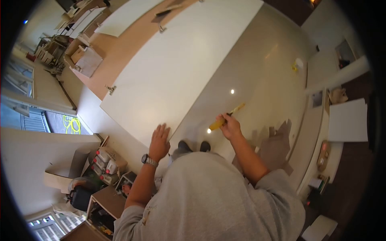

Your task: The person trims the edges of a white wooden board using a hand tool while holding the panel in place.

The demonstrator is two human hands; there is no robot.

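My left hand (160, 142) lies flat with its fingers stretched out on the near corner of a large white panel (177, 68). The panel has metal hinges along its far long edge, one of them a hinge (110, 89) at the left. In my right hand (230, 126) is a slim tool with a thick yellow handle (217, 123), held to the right of the panel, above the floor. A narrow yellowish end points away from me; what kind of tool it is I cannot make out.
The panel rests over a brown board (116, 48), which bears a wooden box (82, 60) at the left. Several white jugs with red caps (105, 162) stand at the lower left near a black case (81, 197). Brown sheets (275, 146) lie on the floor at the right.
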